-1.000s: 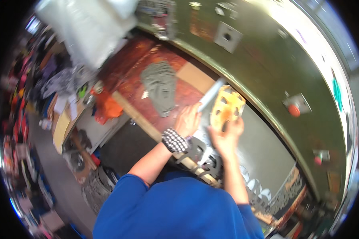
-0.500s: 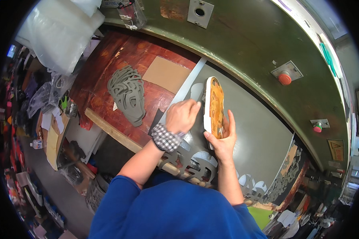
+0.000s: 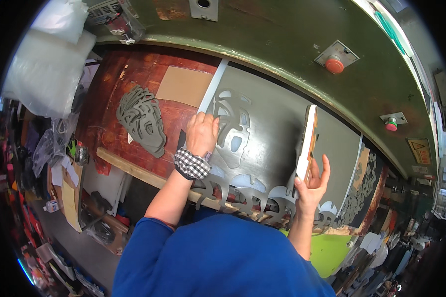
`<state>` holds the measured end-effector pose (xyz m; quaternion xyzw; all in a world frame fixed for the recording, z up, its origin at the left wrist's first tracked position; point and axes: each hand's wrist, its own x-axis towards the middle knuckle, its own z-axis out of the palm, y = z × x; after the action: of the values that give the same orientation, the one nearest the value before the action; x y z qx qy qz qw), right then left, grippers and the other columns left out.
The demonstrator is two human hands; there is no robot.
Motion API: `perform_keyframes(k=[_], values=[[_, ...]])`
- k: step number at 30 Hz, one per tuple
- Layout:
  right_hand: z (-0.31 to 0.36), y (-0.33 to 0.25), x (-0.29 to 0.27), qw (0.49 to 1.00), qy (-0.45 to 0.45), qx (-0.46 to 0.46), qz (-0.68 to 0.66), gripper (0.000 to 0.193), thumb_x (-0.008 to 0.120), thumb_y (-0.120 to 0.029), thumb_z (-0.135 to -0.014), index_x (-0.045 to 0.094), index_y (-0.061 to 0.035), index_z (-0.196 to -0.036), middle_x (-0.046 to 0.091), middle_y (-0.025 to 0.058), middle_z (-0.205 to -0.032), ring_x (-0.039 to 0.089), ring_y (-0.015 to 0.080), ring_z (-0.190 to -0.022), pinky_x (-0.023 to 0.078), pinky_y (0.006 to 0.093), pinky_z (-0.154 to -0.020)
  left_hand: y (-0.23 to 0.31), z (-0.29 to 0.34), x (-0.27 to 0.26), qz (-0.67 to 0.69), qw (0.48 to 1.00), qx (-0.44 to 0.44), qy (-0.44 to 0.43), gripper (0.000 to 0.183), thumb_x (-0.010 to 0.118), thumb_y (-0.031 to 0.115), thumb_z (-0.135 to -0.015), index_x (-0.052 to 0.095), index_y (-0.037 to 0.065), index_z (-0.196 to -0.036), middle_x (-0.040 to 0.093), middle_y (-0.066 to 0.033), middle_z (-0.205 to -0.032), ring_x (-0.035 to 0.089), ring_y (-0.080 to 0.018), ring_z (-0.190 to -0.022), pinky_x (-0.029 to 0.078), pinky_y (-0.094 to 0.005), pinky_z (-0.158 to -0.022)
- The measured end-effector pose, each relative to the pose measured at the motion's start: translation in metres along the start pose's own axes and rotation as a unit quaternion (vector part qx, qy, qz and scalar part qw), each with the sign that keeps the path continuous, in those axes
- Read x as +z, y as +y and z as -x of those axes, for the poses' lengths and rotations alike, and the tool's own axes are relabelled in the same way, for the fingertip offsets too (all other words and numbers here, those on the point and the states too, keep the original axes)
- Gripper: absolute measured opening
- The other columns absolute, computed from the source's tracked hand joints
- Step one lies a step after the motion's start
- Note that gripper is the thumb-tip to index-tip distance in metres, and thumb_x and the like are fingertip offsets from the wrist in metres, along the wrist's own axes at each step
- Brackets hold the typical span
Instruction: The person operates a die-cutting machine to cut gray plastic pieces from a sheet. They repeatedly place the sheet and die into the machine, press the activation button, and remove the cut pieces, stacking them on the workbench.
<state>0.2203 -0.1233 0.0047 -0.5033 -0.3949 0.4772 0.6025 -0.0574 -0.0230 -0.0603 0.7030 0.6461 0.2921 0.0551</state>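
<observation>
My right hand (image 3: 310,187) grips the lower end of a cutting die (image 3: 306,141), thumb on one side and fingers on the other. The die stands tilted nearly edge-on above a grey sheet (image 3: 277,114), its white rim facing left and a strip of its yellow-brown inside showing. On the sheet's left part, my left hand (image 3: 203,133) is closed at the edge of a grey cut-out piece (image 3: 227,121). Strips of that piece look raised beside the fingers, whose tips are partly hidden. Pale blue shows through the openings around it.
Stacked grey cut-outs (image 3: 142,121) and a brown board (image 3: 184,85) lie on the red wooden table (image 3: 104,94). Beyond runs a green machine beam (image 3: 262,39) with a red button (image 3: 334,64). Holed grey scrap (image 3: 243,198) hangs over the front edge, near a wooden bar (image 3: 129,166).
My right hand has carried the die to the right and turned it edge-on. My left hand has moved away from the die to the cut-out piece. The head view has shifted.
</observation>
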Motion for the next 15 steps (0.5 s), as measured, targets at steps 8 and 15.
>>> perform_keyframes(k=[8,15], values=[[-0.024,0.027,0.06,0.909,-0.026,-0.071,0.41,0.102,0.087,-0.01,-0.057,0.03,-0.0021,-0.142,0.041,0.0243,-0.135,0.04,0.0365,-0.127,0.034,0.0422,-0.107,-0.01,0.006,-0.013,0.127,0.99,-0.042,-0.041,0.03,0.061,0.008,-0.088,0.056,0.0,-0.117,0.059,-0.012,-0.08,0.058,-0.0272,-0.078,0.048,-0.0372,-0.074],[-0.089,0.057,0.028,0.902,-0.124,-0.133,0.392,0.115,0.085,-0.015,-0.06,0.013,-0.0022,-0.149,0.018,0.0309,-0.148,0.029,0.0449,-0.134,0.03,0.0514,-0.109,-0.019,0.003,-0.022,0.135,0.989,-0.055,0.014,0.033,0.059,0.005,-0.085,0.057,0.002,-0.117,0.06,-0.0122,-0.086,0.058,-0.0283,-0.081,0.047,-0.0376,-0.076]])
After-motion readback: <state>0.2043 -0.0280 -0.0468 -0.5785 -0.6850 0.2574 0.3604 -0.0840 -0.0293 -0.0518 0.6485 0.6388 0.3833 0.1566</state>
